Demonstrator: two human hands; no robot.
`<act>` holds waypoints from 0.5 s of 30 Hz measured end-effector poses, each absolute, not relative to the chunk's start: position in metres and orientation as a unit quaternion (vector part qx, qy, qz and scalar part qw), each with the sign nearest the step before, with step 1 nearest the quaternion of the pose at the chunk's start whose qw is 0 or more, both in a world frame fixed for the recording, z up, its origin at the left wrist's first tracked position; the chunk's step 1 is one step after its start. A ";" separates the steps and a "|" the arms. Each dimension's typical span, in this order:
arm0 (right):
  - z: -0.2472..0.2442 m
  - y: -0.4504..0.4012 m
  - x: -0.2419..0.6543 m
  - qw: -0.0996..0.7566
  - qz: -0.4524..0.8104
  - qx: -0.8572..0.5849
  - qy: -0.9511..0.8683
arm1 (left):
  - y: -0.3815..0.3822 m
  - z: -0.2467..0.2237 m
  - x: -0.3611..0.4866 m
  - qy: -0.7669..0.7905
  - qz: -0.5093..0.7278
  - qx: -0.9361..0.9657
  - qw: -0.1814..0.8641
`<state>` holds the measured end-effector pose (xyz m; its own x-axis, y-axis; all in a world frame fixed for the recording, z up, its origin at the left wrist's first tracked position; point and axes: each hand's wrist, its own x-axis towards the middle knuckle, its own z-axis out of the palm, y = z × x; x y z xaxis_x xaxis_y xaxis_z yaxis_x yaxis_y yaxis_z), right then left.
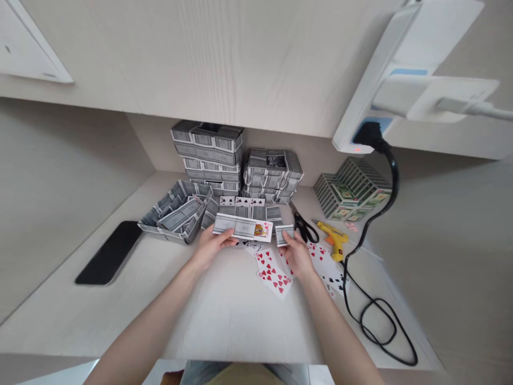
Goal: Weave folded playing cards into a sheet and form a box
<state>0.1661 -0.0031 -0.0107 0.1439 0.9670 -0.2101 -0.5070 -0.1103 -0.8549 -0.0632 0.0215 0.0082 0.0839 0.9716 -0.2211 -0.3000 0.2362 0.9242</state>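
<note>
Left hand [212, 246] closed on a long, flat strip of grey-and-white patterned playing cards [236, 225], thumb on top. Strip held over the pale wood-grain desktop [220, 315]; a court-card face showed at its right end, patterned backs along the rest. Right hand [297, 254] pinched a small, squarish grey-patterned card piece [284, 234], just beside that end, apart from it.

Done, by the look of it: a tall stack of grey-patterned card boxes [214, 155] and a shorter grey-patterned stack [272, 182] stood formed at the back. An open grey-patterned card tray [164, 233], left of the strip, had its walls up and held loose strips. Folded pieces lay behind the strip, a few with black suits showing.

Left, as far as seen: the strip and small piece were separate, the strip's end uncovered. Flat white cards with red hearts [274, 272] lay unfolded near the right hand. Yellow hot-glue gun [334, 239] and black-handled scissors [305, 229] lay to the right, neither in hand. Overall share finished: could not tell.
</note>
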 end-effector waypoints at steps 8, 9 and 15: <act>-0.009 -0.005 0.163 0.627 0.614 -0.417 -0.236 | 0.020 0.010 -0.060 0.451 0.506 0.347 0.648; -0.009 -0.005 0.163 0.624 0.619 -0.414 -0.237 | 0.020 0.009 -0.060 0.450 0.508 0.346 0.649; -0.008 -0.007 0.160 0.597 0.642 -0.407 -0.257 | 0.022 0.005 -0.061 0.445 0.507 0.352 0.649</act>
